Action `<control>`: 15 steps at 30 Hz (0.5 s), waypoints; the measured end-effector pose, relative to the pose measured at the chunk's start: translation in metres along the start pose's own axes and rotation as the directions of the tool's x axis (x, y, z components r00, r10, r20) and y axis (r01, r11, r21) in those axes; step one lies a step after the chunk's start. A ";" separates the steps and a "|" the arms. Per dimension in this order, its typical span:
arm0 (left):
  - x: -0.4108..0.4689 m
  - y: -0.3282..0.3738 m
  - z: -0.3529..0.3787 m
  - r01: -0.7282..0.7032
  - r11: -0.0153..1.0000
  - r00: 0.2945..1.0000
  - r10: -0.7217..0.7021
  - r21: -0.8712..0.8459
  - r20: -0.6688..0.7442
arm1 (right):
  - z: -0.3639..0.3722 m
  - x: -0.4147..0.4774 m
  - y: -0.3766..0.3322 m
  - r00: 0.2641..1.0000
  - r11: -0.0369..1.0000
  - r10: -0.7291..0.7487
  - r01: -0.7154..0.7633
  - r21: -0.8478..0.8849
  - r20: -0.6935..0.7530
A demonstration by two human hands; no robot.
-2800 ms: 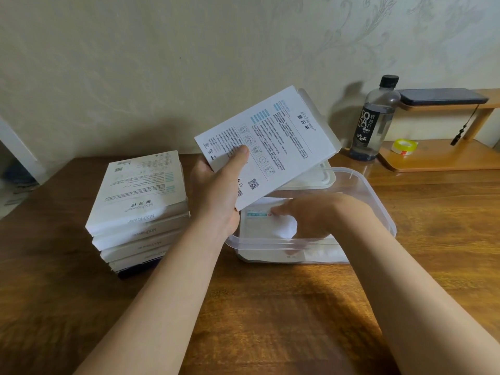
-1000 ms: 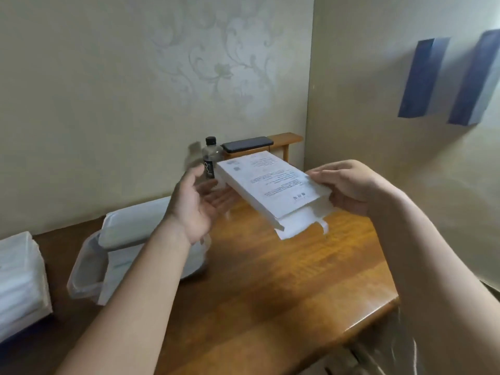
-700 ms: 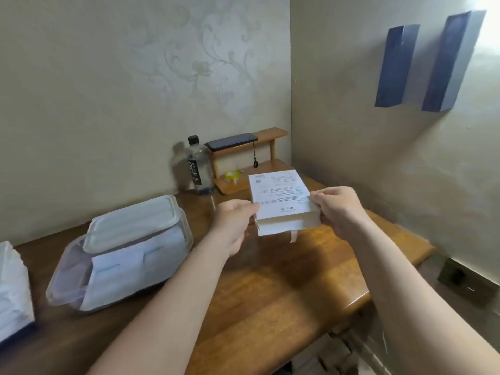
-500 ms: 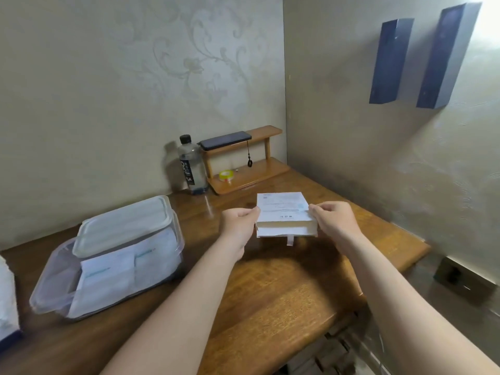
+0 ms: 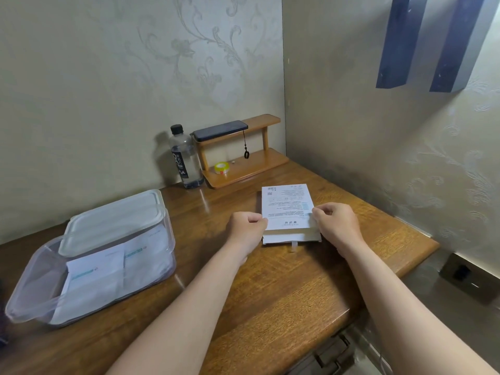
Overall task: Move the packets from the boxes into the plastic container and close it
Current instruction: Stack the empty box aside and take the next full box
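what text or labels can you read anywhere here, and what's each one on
White box held flat on the table by the left hand and right hand: printed lines, a QR code and a heading, all upside down and too small to read.
Water bottle: a dark label with large white characters running vertically, too blurred to read.
Packets in the plastic container: a teal strip of print, unreadable.
Yellow tape roll: no readable text.

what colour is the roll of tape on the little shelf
Yellow. The tape shows in the head view, on the shelf's lower board.
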State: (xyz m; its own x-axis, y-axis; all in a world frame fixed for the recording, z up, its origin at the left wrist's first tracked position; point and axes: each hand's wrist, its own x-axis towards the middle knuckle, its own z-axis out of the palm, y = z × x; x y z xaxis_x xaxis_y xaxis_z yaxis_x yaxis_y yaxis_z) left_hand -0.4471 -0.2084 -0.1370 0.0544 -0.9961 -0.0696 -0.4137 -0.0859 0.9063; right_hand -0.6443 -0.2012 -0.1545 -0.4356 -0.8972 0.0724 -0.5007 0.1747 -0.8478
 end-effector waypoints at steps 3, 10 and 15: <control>0.000 0.001 -0.002 0.024 0.999 0.999 -0.025 -0.029 -0.023 | -0.001 0.001 0.000 1.000 1.000 0.023 -0.023 0.009 -0.011; -0.005 0.009 -0.017 0.028 0.998 0.999 -0.030 -0.051 -0.040 | -0.007 -0.009 -0.016 0.988 0.994 0.072 -0.061 0.090 -0.133; -0.018 0.020 -0.036 -0.058 0.995 0.997 0.053 -0.078 -0.060 | -0.006 -0.028 -0.058 0.981 0.989 -0.082 0.102 0.104 -0.178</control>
State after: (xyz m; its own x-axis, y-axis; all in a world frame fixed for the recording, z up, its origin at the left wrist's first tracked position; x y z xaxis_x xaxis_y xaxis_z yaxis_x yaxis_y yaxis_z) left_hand -0.4231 -0.1914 -0.1027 0.0871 -0.9962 0.0039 -0.3445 -0.0264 0.9384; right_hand -0.6076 -0.1835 -0.1038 -0.5193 -0.8219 0.2341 -0.4620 0.0395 -0.8860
